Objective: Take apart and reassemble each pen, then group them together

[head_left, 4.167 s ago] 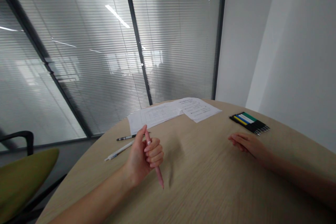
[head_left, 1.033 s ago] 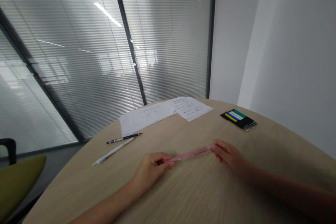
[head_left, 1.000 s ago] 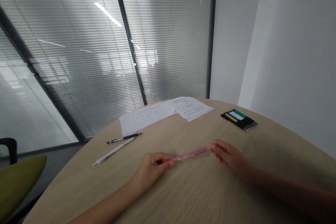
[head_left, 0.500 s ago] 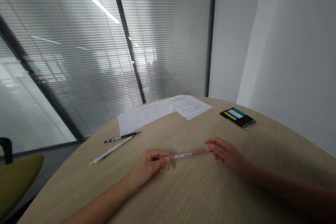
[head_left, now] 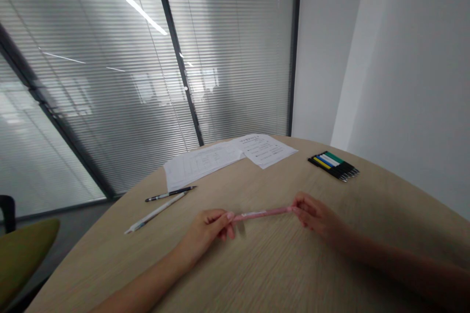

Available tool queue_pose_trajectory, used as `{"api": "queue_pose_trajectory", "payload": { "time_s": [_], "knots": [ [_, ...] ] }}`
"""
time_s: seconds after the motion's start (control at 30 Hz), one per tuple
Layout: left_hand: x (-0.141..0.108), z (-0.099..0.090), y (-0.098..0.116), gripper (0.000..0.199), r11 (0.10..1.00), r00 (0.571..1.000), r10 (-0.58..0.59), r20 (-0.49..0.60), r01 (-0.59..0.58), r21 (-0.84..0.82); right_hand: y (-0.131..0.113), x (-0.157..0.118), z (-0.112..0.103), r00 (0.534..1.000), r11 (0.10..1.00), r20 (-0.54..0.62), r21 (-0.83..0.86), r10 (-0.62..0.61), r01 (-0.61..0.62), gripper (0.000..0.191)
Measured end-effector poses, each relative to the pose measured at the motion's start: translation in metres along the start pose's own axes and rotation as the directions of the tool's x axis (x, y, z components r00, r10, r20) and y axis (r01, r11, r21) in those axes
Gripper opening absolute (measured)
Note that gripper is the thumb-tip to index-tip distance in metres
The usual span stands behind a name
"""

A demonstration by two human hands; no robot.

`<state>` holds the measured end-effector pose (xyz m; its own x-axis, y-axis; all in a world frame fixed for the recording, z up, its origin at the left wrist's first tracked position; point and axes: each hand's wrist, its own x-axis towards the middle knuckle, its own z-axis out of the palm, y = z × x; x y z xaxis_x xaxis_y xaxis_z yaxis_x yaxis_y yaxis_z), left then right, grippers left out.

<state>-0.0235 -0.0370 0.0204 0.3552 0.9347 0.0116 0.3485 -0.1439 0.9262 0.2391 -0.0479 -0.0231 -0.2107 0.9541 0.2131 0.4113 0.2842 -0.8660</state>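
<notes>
A slim pink pen [head_left: 262,213] with a pale printed label is held roughly level, just above the wooden tabletop. My left hand [head_left: 215,225] grips its left end between thumb and fingers. At the opposite end, my right hand [head_left: 312,212] pinches the tip between thumb and fingertips. Whether the pen is in a clear wrapper is too blurred to tell. Left of my left hand lie a white pen [head_left: 156,212] and a black pen [head_left: 171,193], the two close together at their far ends.
Two printed sheets of paper [head_left: 201,162] lie overlapping at the table's [head_left: 279,264] far side. Several black pens with coloured grips [head_left: 332,165] are lined up at the right. A green chair [head_left: 25,254] stands beyond the left edge, and blinds-covered glass rises behind.
The fingers of my right hand have drawn together into a pinch at the pen's end. The pen has turned a little, its label nearer the top. My left thumb has shifted slightly left and up.
</notes>
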Motion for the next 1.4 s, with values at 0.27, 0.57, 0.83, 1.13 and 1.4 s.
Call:
{"api": "queue_pose_trajectory", "payload": {
  "time_s": [0.27,0.57,0.83,1.13,1.4],
  "knots": [
    [0.004,-0.003,-0.001,0.035,1.0,1.0,-0.002,-0.013,0.002,0.014,0.006,0.002,0.0,0.999,0.997,-0.043,-0.072,0.034,-0.037,0.03],
    [0.002,-0.002,0.001,0.034,0.999,1.0,-0.004,-0.028,0.005,0.043,0.011,0.004,-0.003,0.999,0.99,0.009,-0.132,0.051,-0.05,0.028],
    [0.005,-0.004,-0.003,0.033,0.999,1.0,0.008,-0.023,-0.007,0.038,0.005,0.004,-0.001,1.0,0.997,0.012,-0.071,0.029,-0.028,0.02],
    [0.004,-0.002,-0.003,0.037,0.999,1.0,-0.01,-0.021,0.011,0.051,0.008,0.005,0.0,0.999,0.999,0.008,0.008,0.037,-0.037,0.018],
    [0.005,-0.002,-0.004,0.034,0.999,0.999,0.008,-0.038,-0.007,0.039,0.01,0.004,-0.002,0.999,0.992,0.016,-0.119,0.032,-0.03,0.025]
  ]
}}
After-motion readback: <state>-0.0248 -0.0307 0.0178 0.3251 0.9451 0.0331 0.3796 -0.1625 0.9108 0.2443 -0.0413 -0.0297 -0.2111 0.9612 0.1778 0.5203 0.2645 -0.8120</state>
